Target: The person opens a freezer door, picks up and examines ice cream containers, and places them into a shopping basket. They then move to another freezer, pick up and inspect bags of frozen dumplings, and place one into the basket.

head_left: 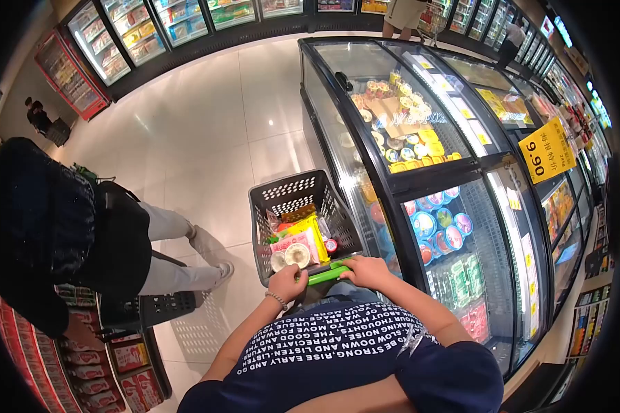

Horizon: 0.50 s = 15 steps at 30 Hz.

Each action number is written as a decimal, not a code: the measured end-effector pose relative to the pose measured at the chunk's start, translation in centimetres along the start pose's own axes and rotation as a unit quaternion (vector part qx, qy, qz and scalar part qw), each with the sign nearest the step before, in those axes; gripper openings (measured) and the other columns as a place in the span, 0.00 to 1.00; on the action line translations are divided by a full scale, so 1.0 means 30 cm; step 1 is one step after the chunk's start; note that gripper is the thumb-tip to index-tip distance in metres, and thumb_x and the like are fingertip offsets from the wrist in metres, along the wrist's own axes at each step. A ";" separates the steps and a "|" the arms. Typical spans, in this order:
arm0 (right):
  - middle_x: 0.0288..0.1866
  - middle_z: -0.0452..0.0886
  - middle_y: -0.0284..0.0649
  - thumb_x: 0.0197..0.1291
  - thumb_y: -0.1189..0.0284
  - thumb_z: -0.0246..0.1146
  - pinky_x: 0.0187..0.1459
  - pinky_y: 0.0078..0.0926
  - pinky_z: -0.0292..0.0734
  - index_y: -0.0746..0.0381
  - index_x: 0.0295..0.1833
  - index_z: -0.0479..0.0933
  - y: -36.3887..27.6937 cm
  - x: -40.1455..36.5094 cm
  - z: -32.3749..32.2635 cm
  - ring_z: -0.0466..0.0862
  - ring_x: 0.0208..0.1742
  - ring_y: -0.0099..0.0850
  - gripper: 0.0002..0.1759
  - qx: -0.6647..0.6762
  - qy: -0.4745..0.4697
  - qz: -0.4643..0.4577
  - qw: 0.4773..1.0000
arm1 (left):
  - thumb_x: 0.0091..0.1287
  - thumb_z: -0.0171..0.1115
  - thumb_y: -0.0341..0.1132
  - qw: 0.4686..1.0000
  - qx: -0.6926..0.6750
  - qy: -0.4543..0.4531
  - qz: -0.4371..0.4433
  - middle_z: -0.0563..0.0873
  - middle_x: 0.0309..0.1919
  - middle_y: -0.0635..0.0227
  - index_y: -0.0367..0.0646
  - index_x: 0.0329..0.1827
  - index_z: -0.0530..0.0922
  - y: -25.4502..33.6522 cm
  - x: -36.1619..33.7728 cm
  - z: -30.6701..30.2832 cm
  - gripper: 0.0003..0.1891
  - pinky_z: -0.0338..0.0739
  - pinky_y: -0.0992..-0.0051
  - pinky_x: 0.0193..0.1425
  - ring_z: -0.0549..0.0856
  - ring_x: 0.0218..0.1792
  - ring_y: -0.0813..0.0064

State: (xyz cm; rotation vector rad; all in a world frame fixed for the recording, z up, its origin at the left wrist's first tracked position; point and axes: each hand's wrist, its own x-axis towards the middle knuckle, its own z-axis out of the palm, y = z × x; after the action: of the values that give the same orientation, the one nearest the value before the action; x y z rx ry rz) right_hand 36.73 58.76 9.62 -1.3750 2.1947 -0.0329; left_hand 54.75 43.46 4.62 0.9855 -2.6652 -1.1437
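Note:
A dark plastic shopping basket (pixel 293 196) with slotted walls hangs in front of my body. My left hand (pixel 287 282), with a beaded bracelet at the wrist, is closed round one end of its green handle (pixel 328 274). At the handle's other end my right hand (pixel 365 271) is closed too. Inside the basket lie two pale round-topped tubs (pixel 297 255), a pink packet (pixel 295 239), a yellow packet (pixel 315 234) and a small red-rimmed round item (pixel 331 246). Other contents are partly covered.
A glass-topped freezer (pixel 393 180) with ice-cream tubs stands close on my right, bearing a yellow price sign (pixel 547 150). On my left, a person in dark clothes (pixel 120 227) carries another basket (pixel 169 308). Upright glass-door freezers (pixel 134 31) line the back.

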 end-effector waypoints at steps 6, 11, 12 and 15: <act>0.41 0.79 0.42 0.57 0.48 0.51 0.39 0.41 0.75 0.55 0.45 0.74 0.006 0.291 -0.149 0.80 0.42 0.41 0.23 -0.011 -0.003 -0.014 1.000 | 0.57 0.55 0.47 0.999 0.048 0.012 -0.012 0.81 0.23 0.57 0.41 0.24 0.75 -0.049 0.310 -0.104 0.17 0.74 0.63 0.32 0.81 0.27 0.57; 0.38 0.79 0.47 0.59 0.51 0.51 0.37 0.42 0.75 0.58 0.43 0.74 0.047 0.559 -0.218 0.81 0.39 0.45 0.22 0.010 0.072 -0.024 0.997 | 0.58 0.54 0.47 0.998 0.039 0.038 -0.003 0.80 0.23 0.54 0.40 0.24 0.74 -0.101 0.599 -0.186 0.17 0.73 0.61 0.31 0.80 0.27 0.54; 0.38 0.78 0.47 0.59 0.51 0.51 0.37 0.43 0.75 0.58 0.43 0.74 0.052 0.613 -0.233 0.81 0.38 0.45 0.22 0.015 0.081 -0.027 0.996 | 0.58 0.53 0.47 0.998 0.044 0.051 -0.001 0.80 0.23 0.55 0.40 0.24 0.74 -0.106 0.658 -0.206 0.17 0.73 0.61 0.31 0.80 0.27 0.54; 0.37 0.78 0.48 0.59 0.51 0.51 0.36 0.43 0.75 0.58 0.42 0.74 0.080 0.795 -0.307 0.80 0.37 0.46 0.21 0.021 0.102 -0.030 0.994 | 0.58 0.53 0.47 0.998 0.037 0.057 -0.002 0.80 0.23 0.54 0.40 0.25 0.75 -0.134 0.845 -0.261 0.17 0.72 0.60 0.32 0.80 0.28 0.53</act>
State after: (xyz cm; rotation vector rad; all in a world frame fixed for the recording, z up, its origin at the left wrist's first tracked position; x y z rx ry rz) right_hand 22.68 37.50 6.45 -1.4693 2.3033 -0.2506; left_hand 39.26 21.60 3.20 1.0344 -2.6336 -0.9653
